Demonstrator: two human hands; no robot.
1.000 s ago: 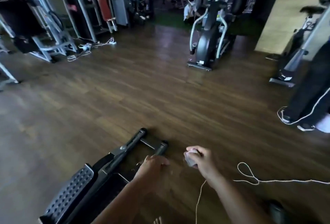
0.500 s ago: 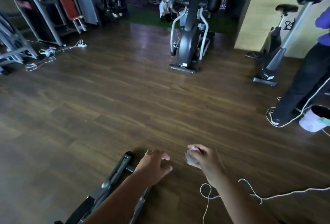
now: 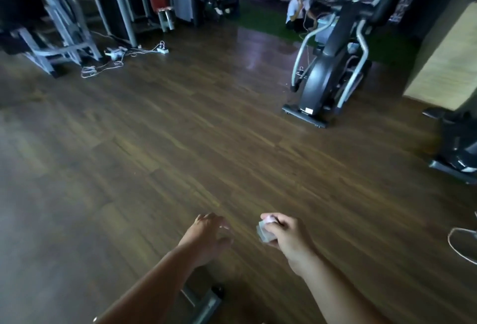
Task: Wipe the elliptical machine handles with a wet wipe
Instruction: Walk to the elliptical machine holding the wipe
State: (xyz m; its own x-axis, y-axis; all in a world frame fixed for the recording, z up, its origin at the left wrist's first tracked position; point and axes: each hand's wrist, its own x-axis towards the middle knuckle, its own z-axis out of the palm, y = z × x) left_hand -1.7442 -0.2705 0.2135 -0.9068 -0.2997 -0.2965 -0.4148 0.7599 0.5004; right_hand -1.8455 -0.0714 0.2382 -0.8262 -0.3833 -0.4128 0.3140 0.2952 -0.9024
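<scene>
My right hand [image 3: 289, 238] is closed around a small crumpled white wet wipe [image 3: 264, 230] low in the middle of the view. Just left of it, my left hand [image 3: 209, 238] hovers above the wooden floor with fingers loosely spread and nothing in it. A dark elliptical machine [image 3: 333, 65] with curved grey handles [image 3: 307, 47] stands across the floor at the upper right, well beyond both hands. The grey end of a machine base [image 3: 206, 305] pokes out below my left forearm at the bottom edge.
Grey weight machine frames [image 3: 59, 32] and loose cables with a power strip [image 3: 121, 55] fill the upper left. A person in white crouches behind the elliptical [image 3: 299, 11]. An exercise bike base [image 3: 456, 150] and a white cord [image 3: 462, 246] are at the right edge.
The view has swung left and up: the elliptical slid toward the upper right and the nearby machine base dropped almost out of sight. Both hands stay side by side, wipe still held.
</scene>
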